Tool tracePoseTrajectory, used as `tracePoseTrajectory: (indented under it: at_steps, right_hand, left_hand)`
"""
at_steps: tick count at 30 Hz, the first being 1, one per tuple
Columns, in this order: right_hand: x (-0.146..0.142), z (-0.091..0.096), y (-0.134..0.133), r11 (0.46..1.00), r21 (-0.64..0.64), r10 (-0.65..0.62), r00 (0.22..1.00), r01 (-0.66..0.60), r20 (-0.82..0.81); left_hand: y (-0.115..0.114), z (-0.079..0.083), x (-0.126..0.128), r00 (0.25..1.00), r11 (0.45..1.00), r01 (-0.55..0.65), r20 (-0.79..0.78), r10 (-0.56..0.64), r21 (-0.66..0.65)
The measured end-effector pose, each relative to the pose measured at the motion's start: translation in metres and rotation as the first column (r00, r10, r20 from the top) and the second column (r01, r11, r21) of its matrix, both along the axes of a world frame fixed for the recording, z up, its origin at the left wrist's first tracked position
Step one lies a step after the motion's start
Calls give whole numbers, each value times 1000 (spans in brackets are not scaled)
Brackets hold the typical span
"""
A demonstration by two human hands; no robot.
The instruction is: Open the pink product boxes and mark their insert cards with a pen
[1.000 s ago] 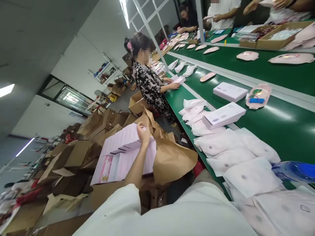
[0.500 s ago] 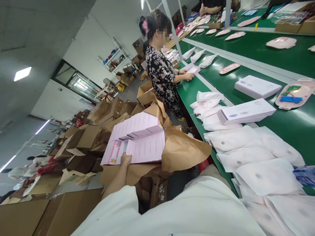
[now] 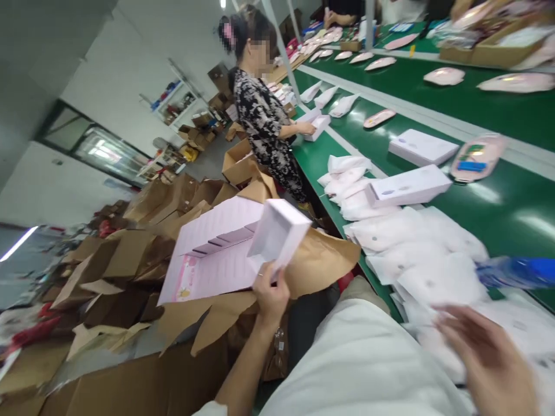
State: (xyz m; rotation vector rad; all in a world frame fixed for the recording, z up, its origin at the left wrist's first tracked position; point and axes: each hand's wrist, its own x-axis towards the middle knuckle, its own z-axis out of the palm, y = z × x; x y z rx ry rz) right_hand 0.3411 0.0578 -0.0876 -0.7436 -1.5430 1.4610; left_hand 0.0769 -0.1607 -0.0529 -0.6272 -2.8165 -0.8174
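Item: your left hand (image 3: pixel 271 294), gripping an open pale-pink cardboard box (image 3: pixel 277 234) above flat pink printed cartons (image 3: pixel 212 260). Your right hand (image 3: pixel 485 361), spread. Risk: a loose grip drops the box.

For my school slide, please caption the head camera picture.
A left hand holds an open pink box over brown paper beside a green belt.

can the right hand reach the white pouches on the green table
Probably yes: the right hand looks open and empty, just by the white pouches, with nothing visible between them.
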Motion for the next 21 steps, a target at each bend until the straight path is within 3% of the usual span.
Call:
tracePoseTrajectory:
  at_steps: [1, 2, 3, 4, 6, 7, 8, 9, 10, 11, 12, 13, 14, 15, 16, 17, 18, 19, 21]
  right_hand:
    - [-8, 1, -14, 997, -64, 37, 999, -36, 19]
    - [-18, 4, -27, 982, -155, 109, 994, -109, -9]
    - [-28, 7, -37, 964, -234, 122, 992, -124, -24]
    - [-36, 11, -44, 956, -291, 49, 999, -46, 3]
    - [-42, 18, -46, 919, -325, -201, 974, 225, 105]
    - [-39, 21, -42, 885, -324, -299, 941, 335, 156]
    - [-32, 23, -38, 850, -338, -356, 914, 404, 196]
    - [-24, 25, -33, 823, -382, -359, 906, 420, 222]
    - [-15, 27, -29, 798, -460, -315, 921, 389, 231]
    - [-8, 29, -26, 773, -549, -240, 947, 318, 212]
    - [-3, 30, -25, 759, -609, -156, 973, 229, 172]
    - [-1, 32, -25, 777, -608, -99, 985, 164, 139]
    - [-3, 33, -26, 820, -552, -90, 987, 151, 135]
    - [-7, 35, -29, 867, -460, -134, 978, 193, 157]
    - [-13, 36, -32, 893, -345, -234, 953, 289, 193]
    - [-20, 37, -35, 884, -229, -360, 906, 407, 221]
    - [-25, 37, -39, 846, -133, -481, 847, 516, 228]
    - [-30, 38, -42, 801, -62, -572, 792, 596, 213]
    - [-35, 39, -46, 744, 71, -666, 731, 664, 146]
  left_hand:
    - [20, -4, 20, 973, 969, 232, -27, -231, 83]
    - [39, -8, 39, 895, 882, 446, -68, -441, 151]
    - [55, -11, 56, 781, 758, 624, -115, -614, 192]
    - [68, -13, 70, 647, 618, 760, -154, -747, 200]
    - [85, -17, 86, 345, 313, 936, -241, -907, 162]
    - [90, -19, 88, 224, 184, 970, -291, -930, 158]
    - [93, -20, 87, 175, 110, 973, -340, -924, 202]
    - [95, -21, 83, 212, 98, 948, -370, -905, 302]
    - [98, -20, 77, 315, 139, 882, -343, -885, 450]
    - [101, -19, 71, 431, 221, 758, -219, -875, 613]
    - [105, -15, 66, 479, 321, 591, -2, -878, 740]
    - [109, -11, 62, 412, 432, 419, 257, -874, 798]
    - [114, -5, 60, 234, 541, 289, 489, -840, 790]
    - [118, 1, 60, 5, 630, 214, 644, -765, 747]
    - [121, 6, 62, -194, 690, 185, 714, -673, 700]
    - [122, 11, 65, -319, 719, 183, 732, -601, 670]
    - [123, 15, 69, -365, 725, 190, 733, -573, 662]
    - [122, 17, 73, -352, 722, 192, 734, -582, 665]
    - [119, 15, 80, -233, 720, 169, 737, -634, 673]
